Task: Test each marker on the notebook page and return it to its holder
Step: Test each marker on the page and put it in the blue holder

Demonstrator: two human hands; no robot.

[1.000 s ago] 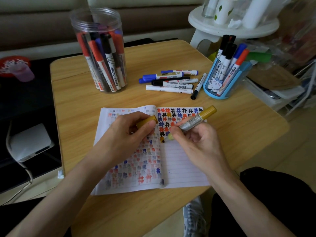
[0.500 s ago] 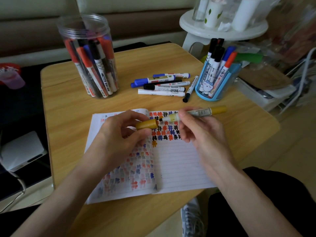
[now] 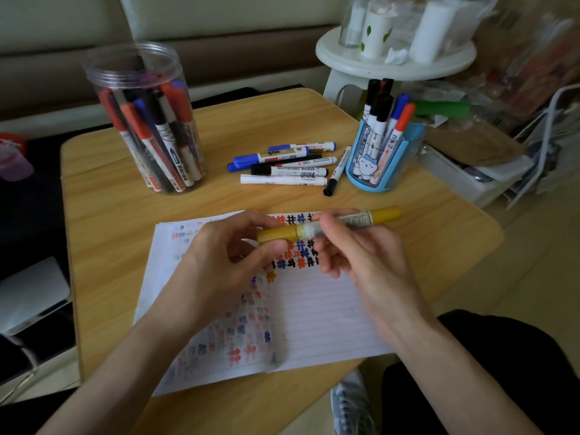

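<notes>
Head view: left fingers (image 3: 248, 219) pinch gold cap (image 3: 276, 235), right fingers (image 3: 328, 222) grip marker (image 3: 359, 219) (over notebook (image 3: 314, 309) top edge).

left hand (image 3: 226, 262) holds gold cap (image 3: 277, 234); right hand (image 3: 361, 255) holds marker (image 3: 354, 219); above notebook (image 3: 314, 309)

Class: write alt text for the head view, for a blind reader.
The right hand holds a yellow marker and the left hand holds its cap at the tip, over an open notebook with coloured hash marks. Behind, on the table, stand a clear jar and a blue holder of markers, loose markers between.
</notes>
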